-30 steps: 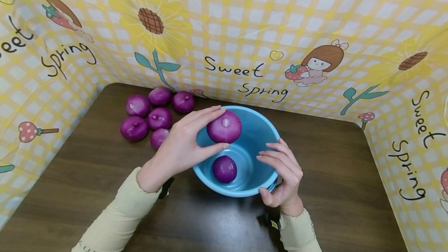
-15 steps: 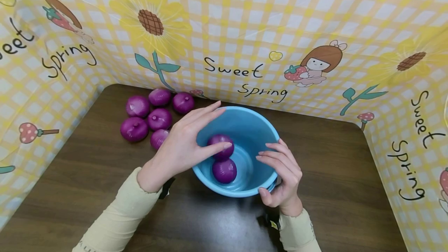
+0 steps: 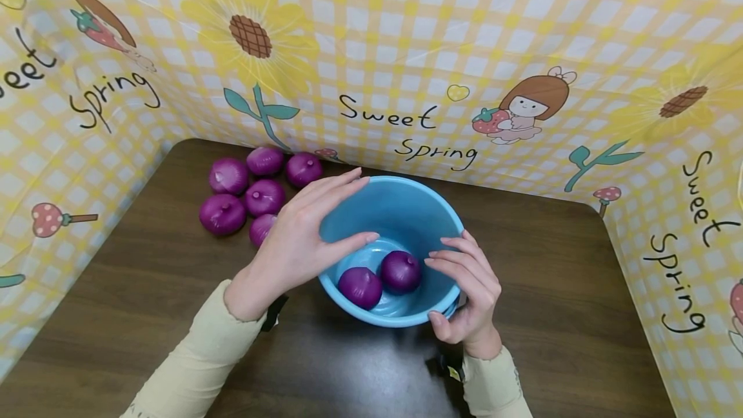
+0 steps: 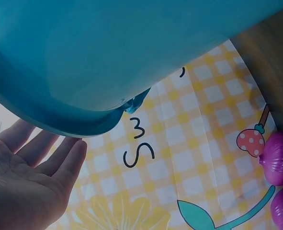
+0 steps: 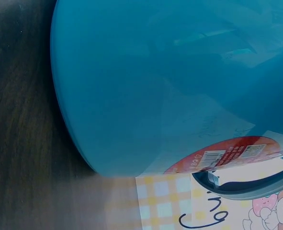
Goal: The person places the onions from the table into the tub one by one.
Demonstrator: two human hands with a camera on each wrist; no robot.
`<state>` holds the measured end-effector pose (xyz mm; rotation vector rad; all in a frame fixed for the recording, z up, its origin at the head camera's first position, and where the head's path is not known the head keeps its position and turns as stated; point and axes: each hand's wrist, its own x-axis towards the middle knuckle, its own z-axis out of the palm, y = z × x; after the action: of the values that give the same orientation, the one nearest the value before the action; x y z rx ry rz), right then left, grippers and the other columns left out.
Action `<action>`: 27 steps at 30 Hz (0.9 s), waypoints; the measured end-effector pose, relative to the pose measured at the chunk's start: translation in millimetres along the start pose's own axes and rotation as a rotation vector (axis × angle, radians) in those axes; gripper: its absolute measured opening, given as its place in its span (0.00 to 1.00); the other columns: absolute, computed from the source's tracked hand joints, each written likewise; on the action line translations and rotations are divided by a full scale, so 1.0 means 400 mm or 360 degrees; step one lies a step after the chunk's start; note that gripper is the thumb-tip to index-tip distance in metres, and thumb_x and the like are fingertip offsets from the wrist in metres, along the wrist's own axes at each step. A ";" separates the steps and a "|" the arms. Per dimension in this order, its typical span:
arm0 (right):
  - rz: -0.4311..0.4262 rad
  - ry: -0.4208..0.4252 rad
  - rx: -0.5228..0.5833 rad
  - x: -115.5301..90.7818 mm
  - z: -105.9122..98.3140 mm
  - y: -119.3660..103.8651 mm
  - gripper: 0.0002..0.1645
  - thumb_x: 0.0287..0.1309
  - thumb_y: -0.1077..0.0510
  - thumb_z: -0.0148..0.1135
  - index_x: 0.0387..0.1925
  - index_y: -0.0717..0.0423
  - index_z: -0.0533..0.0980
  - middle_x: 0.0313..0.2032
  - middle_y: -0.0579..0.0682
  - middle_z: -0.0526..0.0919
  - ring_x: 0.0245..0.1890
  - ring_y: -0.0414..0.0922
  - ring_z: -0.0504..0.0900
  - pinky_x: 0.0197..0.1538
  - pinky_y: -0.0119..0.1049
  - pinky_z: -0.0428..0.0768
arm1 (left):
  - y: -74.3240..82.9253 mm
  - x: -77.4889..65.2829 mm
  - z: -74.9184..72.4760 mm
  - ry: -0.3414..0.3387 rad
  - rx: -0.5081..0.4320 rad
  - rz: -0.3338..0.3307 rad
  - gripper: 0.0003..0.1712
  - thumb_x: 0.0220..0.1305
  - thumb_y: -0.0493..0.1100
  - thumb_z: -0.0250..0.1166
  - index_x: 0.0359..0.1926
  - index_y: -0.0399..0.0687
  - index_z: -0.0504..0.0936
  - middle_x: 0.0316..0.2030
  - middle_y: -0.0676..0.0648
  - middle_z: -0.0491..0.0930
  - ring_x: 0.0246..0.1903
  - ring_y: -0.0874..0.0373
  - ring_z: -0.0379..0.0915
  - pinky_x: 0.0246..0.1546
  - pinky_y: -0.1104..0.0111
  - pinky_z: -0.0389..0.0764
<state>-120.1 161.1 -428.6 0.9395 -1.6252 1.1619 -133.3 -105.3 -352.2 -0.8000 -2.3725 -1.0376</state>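
Observation:
In the head view, a blue bucket [image 3: 400, 195] stands on the table with two purple onions, one onion [image 3: 360, 288] at the left of its bottom and another onion [image 3: 401, 271] beside it. My left hand [image 3: 298, 234] is above the bucket's left rim, thumb and fingers spread with nothing between them. In the left wrist view those fingers [image 4: 52, 153] extend close to the rim. My right hand [image 3: 467, 292] holds the bucket's right rim, fingers bent over the edge and thumb at the front. Only the bucket's outer wall [image 5: 155, 86] shows in the right wrist view, without the hand.
Several more purple onions [image 3: 265, 197] lie grouped on the brown table [image 3: 133, 289], left of the bucket; my left hand partly covers one. A yellow checked cloth [image 3: 377, 37] rises along the table's back and sides. A handle [image 5: 246, 189] hangs at the bucket's side.
The onion my left hand held has been let go and dropped into the bucket. Both onions inside have shifted and lie side by side. The right hand stays on the rim.

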 end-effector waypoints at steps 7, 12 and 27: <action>0.0005 -0.0003 -0.0005 -0.002 -0.001 0.000 0.37 0.57 0.33 0.57 0.32 0.65 0.86 0.32 0.61 0.87 0.42 0.61 0.84 0.62 0.61 0.73 | 0.001 -0.003 -0.005 0.0029 -0.0002 -0.0003 0.44 0.51 0.52 0.82 0.69 0.48 0.77 0.68 0.49 0.73 0.67 0.51 0.67 0.61 0.50 0.75; 0.0001 -0.0005 -0.0011 -0.004 -0.002 0.001 0.36 0.57 0.33 0.57 0.32 0.64 0.86 0.32 0.61 0.87 0.42 0.61 0.84 0.62 0.61 0.73 | 0.000 -0.006 -0.011 0.0054 0.0000 -0.0015 0.43 0.52 0.53 0.81 0.68 0.49 0.77 0.68 0.49 0.73 0.67 0.51 0.67 0.62 0.49 0.74; -0.0004 0.0005 -0.0007 -0.003 -0.001 0.003 0.37 0.57 0.33 0.57 0.31 0.65 0.85 0.32 0.61 0.87 0.42 0.61 0.84 0.61 0.61 0.74 | -0.022 -0.018 -0.039 0.0226 -0.0006 -0.0017 0.40 0.50 0.46 0.83 0.65 0.47 0.80 0.65 0.48 0.76 0.66 0.49 0.69 0.66 0.53 0.69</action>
<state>-120.7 161.8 -430.1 0.9364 -1.6231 1.1570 -131.5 -124.4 -351.2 -0.6919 -2.2580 -1.0673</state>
